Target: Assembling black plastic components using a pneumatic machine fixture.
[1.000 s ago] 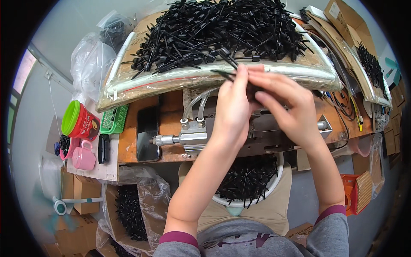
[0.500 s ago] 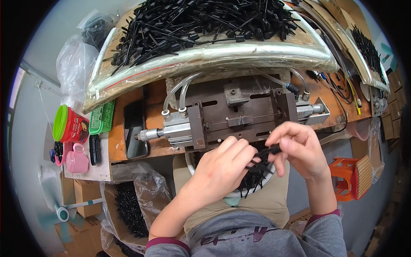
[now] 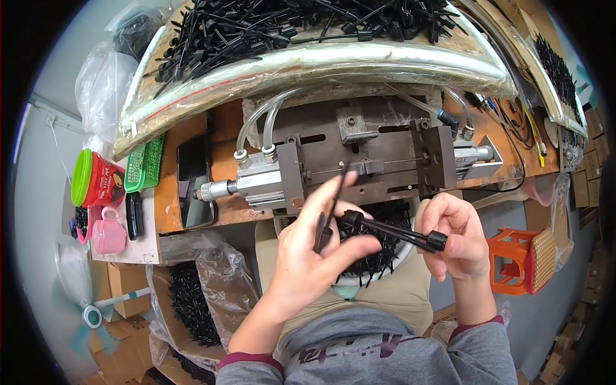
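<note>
In the lap before me my right hand (image 3: 459,239) pinches the capped end of a black plastic part (image 3: 398,232) made of thin rods between two knob-like ends. The part's other end reaches over to the thumb of my left hand (image 3: 301,256). Another thin black plastic piece (image 3: 332,208) lies in the palm and fingers of that left hand, its tip sticking up past the fingertips. Under both hands sits a white tub (image 3: 359,280) heaped with black rod parts (image 3: 378,260), partly hidden by the hands.
Beyond my hands stands a dark metal fixture (image 3: 321,154) with an air cylinder (image 3: 260,186) on the left. Black parts (image 3: 269,32) pile up on a plastic-wrapped tray (image 3: 308,67). At left are a phone (image 3: 194,186) and pink mug (image 3: 109,234); at right, an orange stool (image 3: 507,260).
My left hand has turned from back-up to palm-up, showing the black piece in it. My right hand has drawn slightly lower, and the rod part it pinches now shows lengthwise.
</note>
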A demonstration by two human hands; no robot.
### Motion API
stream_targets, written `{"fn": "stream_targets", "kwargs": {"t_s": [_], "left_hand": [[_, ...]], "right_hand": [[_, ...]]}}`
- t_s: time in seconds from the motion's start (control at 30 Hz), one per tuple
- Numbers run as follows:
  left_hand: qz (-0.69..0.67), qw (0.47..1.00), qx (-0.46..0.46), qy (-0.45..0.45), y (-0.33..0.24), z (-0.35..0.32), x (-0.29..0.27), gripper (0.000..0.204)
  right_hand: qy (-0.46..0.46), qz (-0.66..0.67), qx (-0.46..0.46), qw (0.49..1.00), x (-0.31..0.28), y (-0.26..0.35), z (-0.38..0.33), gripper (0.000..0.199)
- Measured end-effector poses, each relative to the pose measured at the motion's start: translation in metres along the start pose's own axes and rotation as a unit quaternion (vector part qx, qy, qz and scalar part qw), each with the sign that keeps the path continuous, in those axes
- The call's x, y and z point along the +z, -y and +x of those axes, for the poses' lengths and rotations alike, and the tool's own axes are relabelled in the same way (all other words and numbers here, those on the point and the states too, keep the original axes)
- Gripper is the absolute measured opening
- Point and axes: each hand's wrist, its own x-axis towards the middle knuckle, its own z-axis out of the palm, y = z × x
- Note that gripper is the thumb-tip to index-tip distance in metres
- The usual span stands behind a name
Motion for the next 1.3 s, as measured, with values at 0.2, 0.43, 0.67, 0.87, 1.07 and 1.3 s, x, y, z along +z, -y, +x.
{"fn": "stream_targets", "kwargs": {"t_s": [0.2,0.43,0.67,0.87,1.07,1.3], "left_hand": [[0.021,0.999,-0.040,0.029,-0.015,0.000,-0.015,0.029],[-0.189,0.976,-0.096,-0.051,-0.004,-0.013,-0.018,0.019],[-0.197,0.977,-0.060,-0.050,-0.006,-0.012,-0.006,0.023],[-0.188,0.972,-0.104,-0.095,-0.012,-0.016,-0.005,0.023],[-0.100,0.984,-0.114,-0.091,-0.010,-0.015,0.001,0.023],[-0.109,0.982,-0.153,-0.003,-0.009,-0.013,0.014,0.020]], "right_hand": [[0.021,0.060,0.008,0.998,-0.006,-0.002,-0.002,0.038],[0.015,-0.571,-0.187,0.799,0.005,-0.005,0.006,0.034],[0.017,-0.809,-0.224,0.543,0.013,-0.037,0.028,0.022],[-0.005,-0.854,-0.183,0.487,0.021,-0.033,0.035,0.024],[0.025,-0.771,-0.285,0.569,0.025,-0.023,0.036,0.027],[0.038,-0.686,-0.317,0.654,0.027,-0.022,0.013,0.045]]}}
